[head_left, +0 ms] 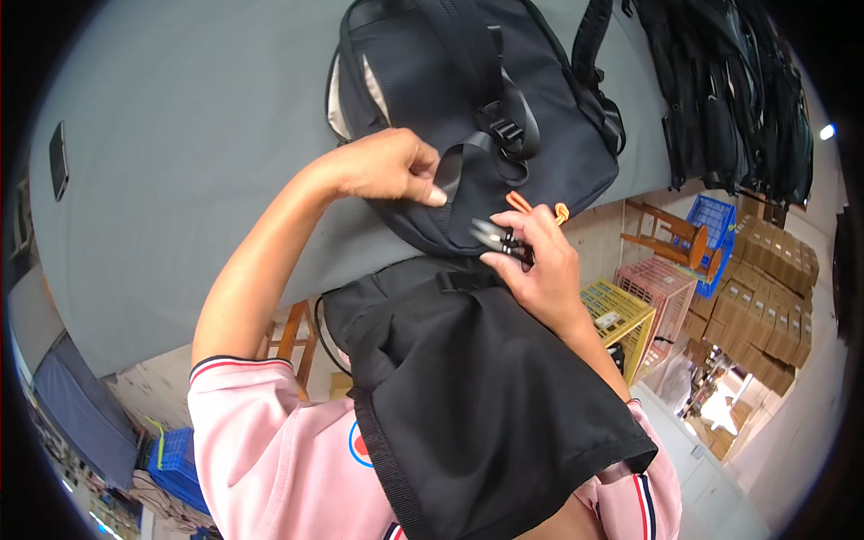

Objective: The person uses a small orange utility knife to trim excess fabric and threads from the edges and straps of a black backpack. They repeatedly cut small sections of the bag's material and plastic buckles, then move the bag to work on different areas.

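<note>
A black backpack (pixel 423 81) lies on the grey-covered table, its buckle (pixel 506 131) and webbing strap (pixel 454 171) facing up. My left hand (pixel 396 169) is closed at the backpack's lower left, thumb and fingers pinching the fabric beside the strap. In my right hand (pixel 544 256), near the bag's bottom edge, is a small pair of thread snips (pixel 490 236) with metal blades pointing left toward the bag. Orange cord (pixel 517 202) shows by the right fingers; the snips' grip is partly hidden by them.
Grey cloth covers the table (pixel 198 135), with a dark phone-like object (pixel 58 160) at far left. Black bags (pixel 720 99) hang at the far right. Below them stand a wooden stool (pixel 670 236), plastic crates (pixel 621 310) and stacked cardboard boxes (pixel 756 297). Black cloth (pixel 486 387) covers my front.
</note>
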`<state>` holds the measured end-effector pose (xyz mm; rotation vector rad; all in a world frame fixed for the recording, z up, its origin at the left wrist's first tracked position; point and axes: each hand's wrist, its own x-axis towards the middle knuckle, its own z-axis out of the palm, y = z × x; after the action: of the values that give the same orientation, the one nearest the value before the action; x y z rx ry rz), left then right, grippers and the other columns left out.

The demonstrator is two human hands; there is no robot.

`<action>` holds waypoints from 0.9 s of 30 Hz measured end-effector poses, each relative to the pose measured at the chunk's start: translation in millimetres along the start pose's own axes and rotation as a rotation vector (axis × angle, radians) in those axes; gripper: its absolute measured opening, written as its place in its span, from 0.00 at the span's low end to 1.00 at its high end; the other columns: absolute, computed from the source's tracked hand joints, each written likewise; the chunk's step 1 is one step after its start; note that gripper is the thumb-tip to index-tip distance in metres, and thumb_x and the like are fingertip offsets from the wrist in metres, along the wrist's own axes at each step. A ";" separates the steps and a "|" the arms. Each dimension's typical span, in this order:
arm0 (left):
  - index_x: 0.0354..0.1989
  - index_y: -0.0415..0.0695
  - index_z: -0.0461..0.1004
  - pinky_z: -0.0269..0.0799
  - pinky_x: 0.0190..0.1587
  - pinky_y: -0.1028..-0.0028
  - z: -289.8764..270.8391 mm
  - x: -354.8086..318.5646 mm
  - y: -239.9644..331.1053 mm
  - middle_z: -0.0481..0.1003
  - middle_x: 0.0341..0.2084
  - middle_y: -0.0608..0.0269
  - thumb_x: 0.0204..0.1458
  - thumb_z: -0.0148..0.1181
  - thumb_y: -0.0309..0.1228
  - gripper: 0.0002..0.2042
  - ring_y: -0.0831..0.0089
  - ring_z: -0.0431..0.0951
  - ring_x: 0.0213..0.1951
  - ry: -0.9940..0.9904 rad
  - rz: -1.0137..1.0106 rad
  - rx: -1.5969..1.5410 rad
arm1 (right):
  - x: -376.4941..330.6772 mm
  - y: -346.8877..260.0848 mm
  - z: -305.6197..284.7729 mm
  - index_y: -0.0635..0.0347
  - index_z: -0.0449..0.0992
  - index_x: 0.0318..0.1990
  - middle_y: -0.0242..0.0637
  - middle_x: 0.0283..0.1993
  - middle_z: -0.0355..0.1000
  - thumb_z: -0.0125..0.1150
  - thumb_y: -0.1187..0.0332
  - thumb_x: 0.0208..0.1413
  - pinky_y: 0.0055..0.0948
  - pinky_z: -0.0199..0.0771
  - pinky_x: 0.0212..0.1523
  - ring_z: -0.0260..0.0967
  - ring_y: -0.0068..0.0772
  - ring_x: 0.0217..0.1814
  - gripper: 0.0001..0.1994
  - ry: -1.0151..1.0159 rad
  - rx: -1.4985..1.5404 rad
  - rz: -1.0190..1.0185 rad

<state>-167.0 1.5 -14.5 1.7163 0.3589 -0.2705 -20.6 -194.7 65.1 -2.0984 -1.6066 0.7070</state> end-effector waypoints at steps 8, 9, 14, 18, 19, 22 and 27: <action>0.33 0.36 0.68 0.66 0.37 0.74 32.8 4.4 17.9 0.73 0.24 0.62 0.51 0.54 0.23 0.04 0.75 0.71 0.30 0.253 0.136 -0.157 | -13.2 8.1 20.7 0.55 0.73 0.43 0.34 0.31 0.62 0.70 0.74 0.30 0.30 0.66 0.24 0.67 0.33 0.25 0.24 0.154 -0.186 -0.179; 0.33 0.37 0.68 0.66 0.38 0.75 36.1 8.1 20.0 0.74 0.25 0.63 0.51 0.53 0.22 0.03 0.77 0.71 0.31 0.290 0.114 -0.148 | -11.8 8.6 19.5 0.56 0.73 0.42 0.34 0.31 0.62 0.70 0.74 0.29 0.29 0.66 0.24 0.67 0.33 0.25 0.25 0.195 -0.216 -0.181; 0.34 0.39 0.71 0.66 0.40 0.80 53.1 15.2 58.4 0.75 0.30 0.68 0.51 0.50 0.19 0.04 0.84 0.71 0.35 0.490 0.183 -0.618 | -15.6 5.3 8.2 0.56 0.74 0.41 0.35 0.34 0.60 0.71 0.77 0.28 0.30 0.66 0.22 0.66 0.29 0.27 0.24 0.536 -0.188 -0.093; 0.37 0.39 0.72 0.69 0.40 0.79 68.4 27.1 101.6 0.74 0.31 0.66 0.53 0.55 0.24 0.05 0.79 0.73 0.34 0.529 0.227 -1.052 | -14.3 23.7 -20.1 0.58 0.74 0.38 0.37 0.36 0.57 0.73 0.77 0.29 0.24 0.65 0.22 0.61 0.26 0.27 0.22 0.670 0.018 -0.149; 0.37 0.39 0.72 0.69 0.40 0.79 73.3 30.0 103.2 0.74 0.31 0.66 0.54 0.56 0.25 0.05 0.79 0.73 0.33 0.512 0.208 -1.092 | -17.8 30.0 -22.7 0.59 0.74 0.37 0.37 0.36 0.56 0.74 0.75 0.30 0.22 0.65 0.23 0.60 0.26 0.27 0.21 0.666 0.056 -0.145; 0.38 0.39 0.71 0.70 0.39 0.78 86.6 36.7 99.6 0.74 0.30 0.65 0.54 0.56 0.27 0.06 0.79 0.73 0.32 0.480 0.122 -1.185 | -26.7 42.5 -16.4 0.61 0.72 0.34 0.35 0.36 0.56 0.75 0.71 0.33 0.18 0.64 0.26 0.56 0.22 0.27 0.19 0.611 0.333 -0.058; 0.40 0.39 0.70 0.69 0.39 0.78 102.1 42.1 97.2 0.74 0.31 0.65 0.55 0.56 0.29 0.08 0.79 0.72 0.31 0.507 0.025 -1.139 | -39.6 60.1 -15.8 0.61 0.73 0.36 0.32 0.36 0.57 0.73 0.74 0.36 0.19 0.64 0.27 0.60 0.18 0.30 0.17 0.465 0.541 -0.007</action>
<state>-88.7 -110.2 40.5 0.6295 0.6920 0.3612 26.6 -248.6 47.8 -1.6936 -1.0286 0.5219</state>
